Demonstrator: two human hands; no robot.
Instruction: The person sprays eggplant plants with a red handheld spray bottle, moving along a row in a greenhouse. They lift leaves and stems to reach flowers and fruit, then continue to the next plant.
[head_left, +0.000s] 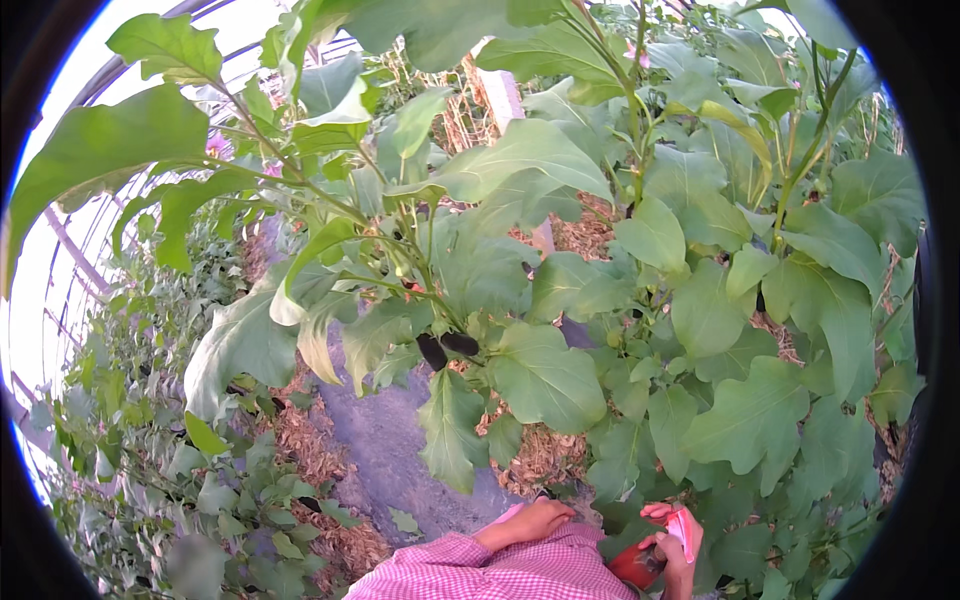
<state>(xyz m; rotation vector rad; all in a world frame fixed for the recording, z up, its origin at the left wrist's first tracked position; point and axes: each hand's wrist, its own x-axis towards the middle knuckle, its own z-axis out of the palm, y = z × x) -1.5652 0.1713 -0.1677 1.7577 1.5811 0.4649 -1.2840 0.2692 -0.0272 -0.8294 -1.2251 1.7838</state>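
Note:
My left hand (544, 517) is at the bottom centre, palm down and fingers bent, close to the pink checked shirt (517, 566); whether it holds anything cannot be told. At the lower right, my right hand (686, 544) is closed around a small pink-red object (681, 529) whose kind is unclear. Just below and left of that hand is a dark-marked red thing (637, 566), partly covered. Ahead stands an eggplant plant (420, 266) with broad green leaves. Two dark eggplants (459, 343) hang close together from it, above both hands.
More eggplant plants (787, 187) crowd the right side. Leafy plants (187, 465) line the left. Between them runs a grey soil path (382, 442), edged with dry brown mulch (311, 435). Curved greenhouse ribs (75, 262) show at the left, and a pale post (501, 97) rises behind the leaves.

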